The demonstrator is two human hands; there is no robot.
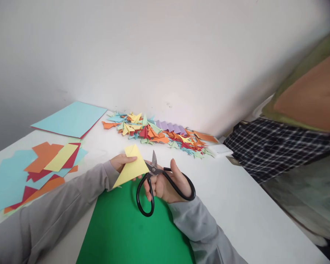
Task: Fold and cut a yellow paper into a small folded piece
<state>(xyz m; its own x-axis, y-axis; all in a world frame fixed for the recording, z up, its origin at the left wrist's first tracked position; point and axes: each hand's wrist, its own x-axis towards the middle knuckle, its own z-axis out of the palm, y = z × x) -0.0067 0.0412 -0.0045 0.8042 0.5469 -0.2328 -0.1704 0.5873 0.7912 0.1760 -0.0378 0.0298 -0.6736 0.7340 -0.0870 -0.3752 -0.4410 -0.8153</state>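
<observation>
Between the thumb and fingers of my left hand is a folded piece of yellow paper, its thumb pressed on the front. My right hand holds a pair of black-handled scissors, fingers through the loops and thumb raised. The blades stand apart, with the lower one at the right edge of the yellow paper; whether it touches cannot be made out. Below both hands lies a large green sheet on the white table.
Along the wall lies a heap of folded colored paper pieces. Light blue sheets sit at the back left, and loose paper scraps at the left. A white box-like object is at the back right. Another person is at the right.
</observation>
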